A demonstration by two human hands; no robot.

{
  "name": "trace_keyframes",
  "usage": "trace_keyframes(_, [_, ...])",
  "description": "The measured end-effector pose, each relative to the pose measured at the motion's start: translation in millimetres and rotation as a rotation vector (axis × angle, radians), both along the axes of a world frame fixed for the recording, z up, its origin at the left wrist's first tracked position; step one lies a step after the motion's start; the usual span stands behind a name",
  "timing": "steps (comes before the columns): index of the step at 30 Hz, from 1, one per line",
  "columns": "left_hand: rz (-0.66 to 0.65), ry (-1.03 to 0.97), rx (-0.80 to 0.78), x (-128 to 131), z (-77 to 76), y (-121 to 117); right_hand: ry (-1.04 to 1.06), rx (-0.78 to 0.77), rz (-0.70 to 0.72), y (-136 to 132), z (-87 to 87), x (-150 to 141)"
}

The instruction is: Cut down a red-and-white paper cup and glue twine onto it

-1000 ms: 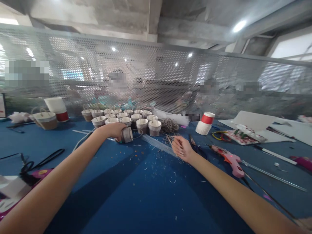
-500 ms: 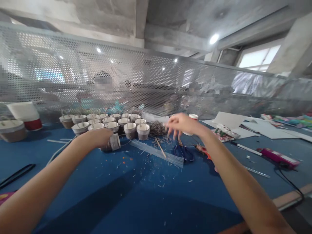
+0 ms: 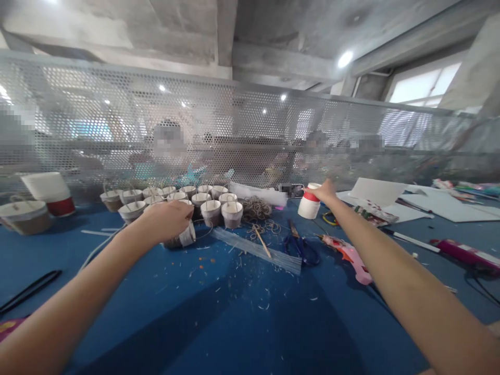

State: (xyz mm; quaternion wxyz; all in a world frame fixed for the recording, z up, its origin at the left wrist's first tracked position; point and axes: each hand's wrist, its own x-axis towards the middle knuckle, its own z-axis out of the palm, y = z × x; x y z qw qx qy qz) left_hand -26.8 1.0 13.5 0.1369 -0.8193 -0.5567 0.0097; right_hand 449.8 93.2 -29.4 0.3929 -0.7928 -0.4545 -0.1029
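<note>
At the front of the cup rows, my left hand (image 3: 169,217) is closed on a small cup (image 3: 187,235) tipped on its side, grey-brown with a white wrap. The hand hides most of that cup. Farther right, my right hand (image 3: 327,190) has its fingers closed on the upper part of what looks like an upside-down stack of white and red paper cups (image 3: 308,208). Beside my left hand stand several small wrapped cups (image 3: 211,212) with thin twine handles. Twine in a tangled heap (image 3: 255,208) lies between the two hands.
Dark blue scissors (image 3: 300,247), a pink glue gun (image 3: 353,258), a wooden stick (image 3: 262,242) and clear strips (image 3: 258,250) lie mid-table. White sheets (image 3: 378,192) and a purple tool (image 3: 464,255) are at right. Larger cups (image 3: 27,216) stand far left; a perforated screen (image 3: 250,140) closes the back.
My right hand has moved right and back from above the scissors and twine, and now grips the white and red cups. My left hand stays at the tipped cup. The view has shifted slightly.
</note>
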Motion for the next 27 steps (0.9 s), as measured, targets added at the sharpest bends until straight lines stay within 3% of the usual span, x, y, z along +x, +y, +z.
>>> trace_keyframes(4, [-0.016, -0.023, 0.009, 0, 1.4, -3, 0.093, 0.064, -0.016, 3, -5.2, 7])
trace_keyframes(12, [-0.040, -0.039, -0.011, 0, -0.6, -2, 0.121, 0.190, -0.017, -3, 9.8, 7])
trace_keyframes(15, [-0.073, -0.057, 0.019, 0, -1.2, -1, 0.086, 0.400, -0.020, -12, 20.5, -1])
trace_keyframes(18, [-0.146, -0.150, 0.087, 6, -5.1, -1, 0.022, 0.700, -0.013, -29, 30.2, -33])
trace_keyframes(19, [-0.193, -0.226, 0.102, 9, -8.6, 0, 0.047, 0.744, 0.037, -37, 31.0, -51])
trace_keyframes(21, [-0.317, -0.470, 0.045, 21, -20.4, -1, 0.295, 0.731, 0.279, -59, 26.2, -95])
trace_keyframes(25, [-0.527, -1.248, -0.460, 58, -59.8, -12, 0.971, 0.413, 0.884, -117, -7.1, -194])
trace_keyframes(27, [-0.569, -1.509, -0.628, 77, -80.8, -22, 1.192, 0.249, 1.053, -143, -29.0, -231])
